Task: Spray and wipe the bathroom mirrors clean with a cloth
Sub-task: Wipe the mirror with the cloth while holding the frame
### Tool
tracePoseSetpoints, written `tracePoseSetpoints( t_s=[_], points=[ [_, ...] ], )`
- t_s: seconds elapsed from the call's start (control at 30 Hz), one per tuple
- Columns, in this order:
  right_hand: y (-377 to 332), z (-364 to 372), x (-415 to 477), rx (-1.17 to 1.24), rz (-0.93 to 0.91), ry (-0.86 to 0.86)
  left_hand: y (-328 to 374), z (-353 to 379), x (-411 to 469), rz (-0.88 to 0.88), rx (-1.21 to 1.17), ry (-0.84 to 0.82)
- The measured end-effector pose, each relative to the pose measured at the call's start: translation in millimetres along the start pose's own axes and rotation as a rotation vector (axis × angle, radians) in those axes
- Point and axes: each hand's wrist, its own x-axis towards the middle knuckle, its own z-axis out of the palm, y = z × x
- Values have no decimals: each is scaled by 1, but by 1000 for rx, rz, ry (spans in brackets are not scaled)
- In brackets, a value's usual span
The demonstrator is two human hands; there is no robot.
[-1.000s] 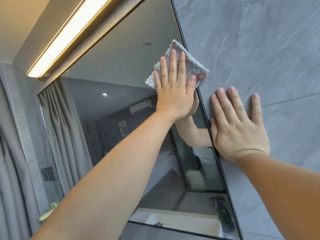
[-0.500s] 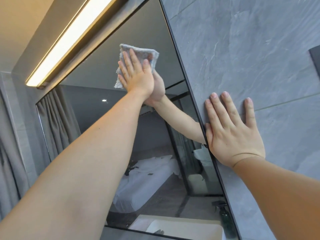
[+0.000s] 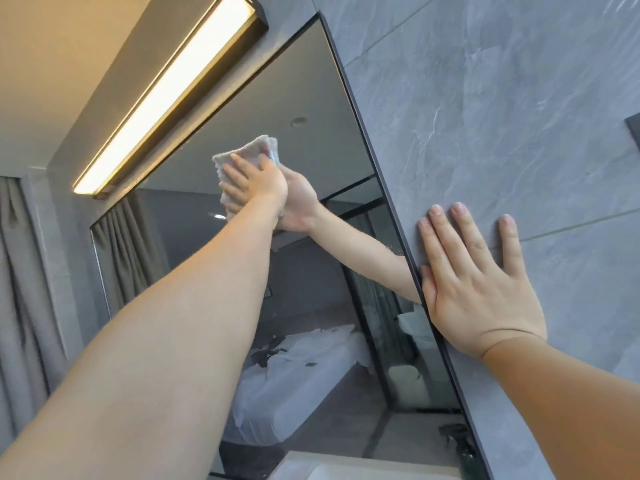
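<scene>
Left hand [image 3: 257,186] presses the cloth [image 3: 250,150], poking toward 11 o'clock, flat-fingered onto the mirror [image 3: 311,98]; right hand [image 3: 474,299] splayed on the tile wall [image 3: 485,98].

Head view, tilted up along the mirror [image 3: 304,84], close to the wall [image 3: 485,98]

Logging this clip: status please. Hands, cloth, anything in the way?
Left hand flat, pressing cloth on upper mirror. Right hand flat on wall beside the mirror's edge. No obstruction seen on the glass.
</scene>
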Motion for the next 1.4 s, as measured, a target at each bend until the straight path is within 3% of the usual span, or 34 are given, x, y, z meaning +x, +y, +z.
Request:
tracePoseSetpoints(
  t_s=[0.1,0.2,0.47,0.63,0.7,0.83,0.97,1.2,1.4],
  points=[
    [-2,-1,0,8,6,9,46,18,-34,348,57,-31],
    [-2,-1,1,9,9,17,69,23,-41,432,73,-57],
    [-2,-1,0,17,7,-19,85,19,-18,410,44,-22],
    [-1,0,0,12,6,-7,99,11,-10,128,-27,15],
    [-1,-1,1,16,6,-3,115,13,-27,122,-37,-2],
    [-1,-1,0,22,1,-30,135,27,-59,516,43,-50],
    [0,-1,0,28,-1,-39,135,23,-41,638,37,-116],
    [0,0,0,18,-2,-1,96,6,19,419,-6,-3],
    [2,7,-2,-19,-7,50,36,-20,71,193,-39,-10]
  ],
)
